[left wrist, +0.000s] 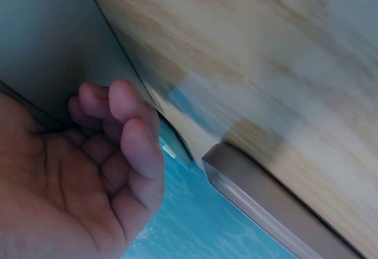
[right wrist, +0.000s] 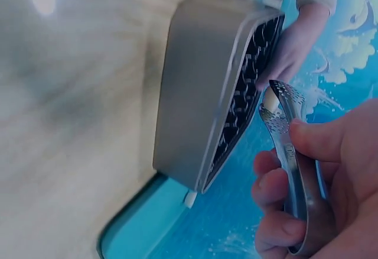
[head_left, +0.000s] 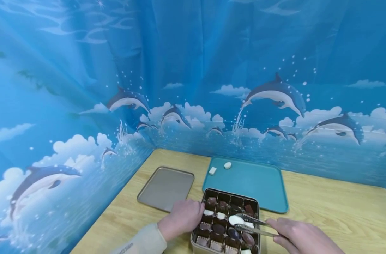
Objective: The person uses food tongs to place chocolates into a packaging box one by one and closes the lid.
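Note:
A deep metal tin [right wrist: 192,93] with a dark divided insert holds brown, dark and white chocolates in its compartments. My right hand [head_left: 302,234] grips metal tongs [right wrist: 289,146] with perforated tips. Between those tips is a white oval chocolate [head_left: 236,220], over the right part of the insert in the head view. My left hand [head_left: 186,217] touches the tin's left side near the rim. In the left wrist view its fingers [left wrist: 139,146] are loosely bent beside the tin's wall. Its thumb is hidden there.
Behind the tin lies a teal tray [head_left: 253,180] bearing a white square piece [head_left: 212,171] and a white oval piece [head_left: 227,165]. A grey-brown tray [head_left: 166,187] lies to the left on the wooden table [head_left: 332,197]. A dolphin-printed curtain [head_left: 193,70] rises behind the table.

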Available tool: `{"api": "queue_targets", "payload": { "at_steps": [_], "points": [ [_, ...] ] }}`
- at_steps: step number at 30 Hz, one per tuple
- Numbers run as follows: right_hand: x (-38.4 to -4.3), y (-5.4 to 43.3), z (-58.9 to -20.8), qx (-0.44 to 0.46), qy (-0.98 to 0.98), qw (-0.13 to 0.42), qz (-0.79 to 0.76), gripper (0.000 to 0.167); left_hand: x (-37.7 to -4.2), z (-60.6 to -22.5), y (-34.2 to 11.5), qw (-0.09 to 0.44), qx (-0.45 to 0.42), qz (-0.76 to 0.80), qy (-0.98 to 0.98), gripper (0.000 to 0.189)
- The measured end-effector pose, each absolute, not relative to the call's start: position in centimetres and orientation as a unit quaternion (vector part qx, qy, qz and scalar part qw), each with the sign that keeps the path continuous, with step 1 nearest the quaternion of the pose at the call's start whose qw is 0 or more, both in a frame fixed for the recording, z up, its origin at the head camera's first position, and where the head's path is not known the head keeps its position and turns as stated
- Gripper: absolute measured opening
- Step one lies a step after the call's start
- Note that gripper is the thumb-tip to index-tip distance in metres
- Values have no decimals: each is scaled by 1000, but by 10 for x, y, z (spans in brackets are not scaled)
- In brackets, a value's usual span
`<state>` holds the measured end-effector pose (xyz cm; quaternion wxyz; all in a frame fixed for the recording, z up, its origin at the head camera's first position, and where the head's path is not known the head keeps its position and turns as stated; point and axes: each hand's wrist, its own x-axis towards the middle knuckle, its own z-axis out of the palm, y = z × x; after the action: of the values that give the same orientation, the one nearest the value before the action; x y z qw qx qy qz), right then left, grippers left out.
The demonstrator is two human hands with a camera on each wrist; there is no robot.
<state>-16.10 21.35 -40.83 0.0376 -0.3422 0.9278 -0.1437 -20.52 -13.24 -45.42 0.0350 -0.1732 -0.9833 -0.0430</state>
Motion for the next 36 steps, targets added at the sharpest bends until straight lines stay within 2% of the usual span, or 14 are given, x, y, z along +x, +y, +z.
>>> {"api": "queue_targets", "payload": {
  "at_steps": [5,11,18,22,26,29,31,36],
  "points": [
    [-149,211,-423,-373,915,35,-152,35,-205,-453,-132,32,-175,-50,-983,48],
    [-141,207,-437,-406,898,-18,-168,26,-207,-450,-133,22,-172,-64,-983,50],
    [-138,208,-443,-408,899,-32,-157,51,-205,-450,-132,25,-169,-52,-984,50],
    [-138,207,-439,-404,900,-13,-163,48,-206,-450,-132,25,-168,-51,-984,50],
    [-145,206,-427,-368,912,31,-179,42,-206,-448,-133,25,-167,-48,-985,51],
    [-155,204,-415,-316,930,46,-185,50,-206,-448,-133,25,-167,-44,-985,51],
    [-161,202,-407,-288,940,32,-180,54,-206,-449,-133,23,-168,-44,-984,51],
    [-182,198,-398,-249,952,-22,-177,51,-203,-447,-132,14,-170,-54,-984,50]
  ]
}}
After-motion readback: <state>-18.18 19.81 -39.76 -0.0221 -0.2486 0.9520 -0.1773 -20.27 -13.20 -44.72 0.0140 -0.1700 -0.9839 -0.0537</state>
